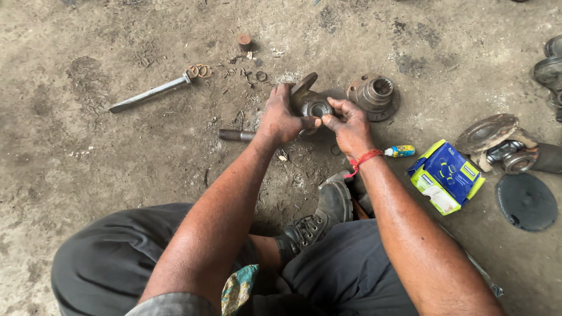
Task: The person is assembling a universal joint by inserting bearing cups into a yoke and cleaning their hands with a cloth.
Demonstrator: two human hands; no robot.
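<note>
I sit on a dirty concrete floor, both arms stretched forward. My left hand (281, 117) grips a rusty metal yoke (309, 99) with a round bore, lifted a little off the floor. My right hand (350, 124) holds the same yoke from the right, thumb and fingertips pressed at the rim of its bore. A red thread is tied round my right wrist. Just beyond the yoke a splined metal flange (374, 95) lies on the floor.
A long steel bar (149, 93) lies at the left, washers and rings (200, 71) by its end. A threaded bolt (236, 135) sits by my left wrist. A small tube (400, 151), a blue-and-green box (446, 175), a shaft joint (508, 146) and a dark disc (526, 202) lie at right. My boot (328, 210) is below.
</note>
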